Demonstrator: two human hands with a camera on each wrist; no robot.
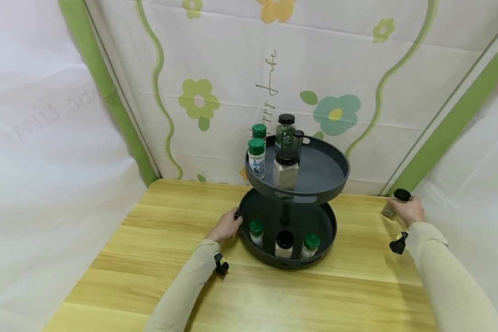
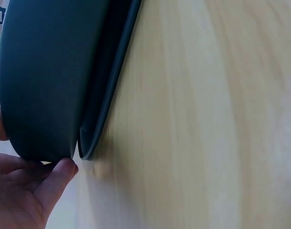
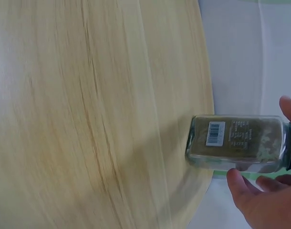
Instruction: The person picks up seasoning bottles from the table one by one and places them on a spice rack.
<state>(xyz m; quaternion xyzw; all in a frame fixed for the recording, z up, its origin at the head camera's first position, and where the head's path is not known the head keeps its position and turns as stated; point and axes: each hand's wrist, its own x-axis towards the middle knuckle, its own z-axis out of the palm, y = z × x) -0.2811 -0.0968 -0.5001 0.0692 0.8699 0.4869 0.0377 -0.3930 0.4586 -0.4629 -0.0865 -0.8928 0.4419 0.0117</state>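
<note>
On the table stands a dark grey two-tier tray (image 1: 315, 166) bearing spice jars on both levels. My left hand (image 1: 226, 226) grips the left rim of the lower tier; in the left wrist view its thumb (image 2: 57, 181) and fingers pinch the dark wall (image 2: 45, 86). At the back right, my right hand (image 1: 412, 211) holds a clear glass spice jar (image 3: 231, 140) with a black lid and brownish contents. A barcode label shows on its side. The jar is tilted in the head view, its base close over the table's edge area.
Green-capped shakers (image 1: 256, 159), a black-lidded jar of pale powder (image 1: 285, 173) and a green-labelled jar (image 1: 285, 136) stand on the upper tier. Below are a black-lidded jar (image 1: 284, 244) and green-capped shakers (image 1: 310, 244). A flowered curtain (image 1: 232, 55) hangs behind the wooden table (image 1: 149, 249).
</note>
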